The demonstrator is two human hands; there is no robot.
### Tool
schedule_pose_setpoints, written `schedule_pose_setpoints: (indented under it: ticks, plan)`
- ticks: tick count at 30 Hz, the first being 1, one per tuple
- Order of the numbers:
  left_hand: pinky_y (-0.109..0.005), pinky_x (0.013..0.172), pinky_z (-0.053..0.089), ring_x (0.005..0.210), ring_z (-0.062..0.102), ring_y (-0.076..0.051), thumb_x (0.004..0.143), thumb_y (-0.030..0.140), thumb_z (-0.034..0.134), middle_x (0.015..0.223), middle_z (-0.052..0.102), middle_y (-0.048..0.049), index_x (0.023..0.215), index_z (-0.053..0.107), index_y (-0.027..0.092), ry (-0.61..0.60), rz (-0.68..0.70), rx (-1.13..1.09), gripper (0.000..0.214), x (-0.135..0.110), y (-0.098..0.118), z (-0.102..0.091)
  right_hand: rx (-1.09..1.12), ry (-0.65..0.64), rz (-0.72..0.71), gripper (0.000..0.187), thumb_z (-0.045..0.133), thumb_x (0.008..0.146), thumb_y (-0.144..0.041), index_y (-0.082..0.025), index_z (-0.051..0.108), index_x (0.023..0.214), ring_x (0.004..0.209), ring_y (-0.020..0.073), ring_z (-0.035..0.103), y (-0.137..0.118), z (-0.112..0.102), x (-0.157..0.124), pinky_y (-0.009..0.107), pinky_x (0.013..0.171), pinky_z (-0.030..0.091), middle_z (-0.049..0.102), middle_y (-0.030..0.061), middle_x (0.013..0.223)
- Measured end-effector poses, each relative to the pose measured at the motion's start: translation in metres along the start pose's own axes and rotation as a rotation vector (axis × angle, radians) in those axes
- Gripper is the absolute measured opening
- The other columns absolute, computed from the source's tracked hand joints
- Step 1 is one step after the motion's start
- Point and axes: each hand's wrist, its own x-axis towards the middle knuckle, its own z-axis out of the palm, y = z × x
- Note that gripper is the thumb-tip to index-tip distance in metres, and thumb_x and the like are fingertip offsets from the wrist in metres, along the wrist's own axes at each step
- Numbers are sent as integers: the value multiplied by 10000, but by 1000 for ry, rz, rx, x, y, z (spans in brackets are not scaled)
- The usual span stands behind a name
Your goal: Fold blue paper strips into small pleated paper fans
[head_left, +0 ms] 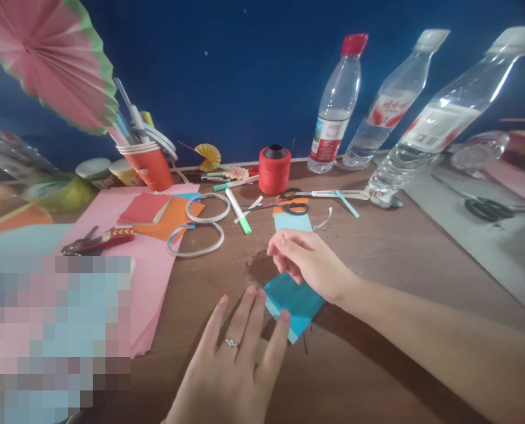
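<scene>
A small folded piece of teal paper (295,303) lies on the brown wooden table (377,259). My left hand (235,359), with a ring on one finger, lies flat with fingers stretched out, its fingertips touching the paper's left edge. My right hand (309,259) hovers over the paper's upper part with fingers curled loosely; nothing shows between them.
Beyond the hands lie a pale blue paper (292,221), scissors (289,206), a green-tipped pen (239,212), a red thread spool (274,169) and two tape rings (195,238). Pink and orange sheets (156,247) lie left, beside an orange cup of pens (149,162). Three water bottles (339,106) stand behind.
</scene>
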Motion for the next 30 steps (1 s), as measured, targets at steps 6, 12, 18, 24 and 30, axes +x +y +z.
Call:
schedule_pose_setpoints:
  ticks: [6, 12, 18, 24, 30]
  plan:
    - [-478, 1034, 177, 1224, 334, -277, 799, 238, 418, 1249, 495, -104, 1193, 494, 137, -14, 35, 28, 414, 5, -3, -5, 247, 36, 52, 299, 400, 838, -416, -167, 507, 711, 393, 47, 350, 3, -2, 7, 165, 356, 247, 449, -50, 509]
    - [-290, 878, 430, 1210, 367, -253, 778, 213, 438, 1299, 426, -148, 1280, 370, 103, -134, 152, 18, 518, 3, -8, -6, 265, 28, 55, 294, 412, 831, -411, -163, 514, 710, 390, 45, 354, 0, -1, 6, 162, 353, 245, 454, -48, 509]
    - [-344, 800, 481, 1184, 392, -299, 771, 218, 504, 1291, 426, -169, 1339, 246, 217, -131, 160, 38, 624, -1, -4, 2, 300, 72, 61, 272, 408, 827, -390, -175, 508, 694, 381, 53, 339, 1, -1, 7, 172, 352, 246, 440, -53, 491]
    - [-290, 792, 483, 1107, 490, -248, 801, 218, 523, 1146, 570, -122, 1310, 295, 274, 42, 181, 148, 561, 0, -6, 5, 138, 480, -401, 232, 412, 836, -274, -179, 500, 644, 460, 74, 371, 2, -1, -2, 204, 443, 302, 405, -47, 503]
    - [-286, 830, 449, 1049, 536, -208, 828, 249, 479, 1095, 604, -82, 1247, 378, 291, 124, 184, 179, 434, 2, -8, 7, -346, 221, -572, 184, 396, 802, -177, -175, 532, 677, 533, 95, 461, 3, 3, -16, 224, 528, 366, 534, -7, 602]
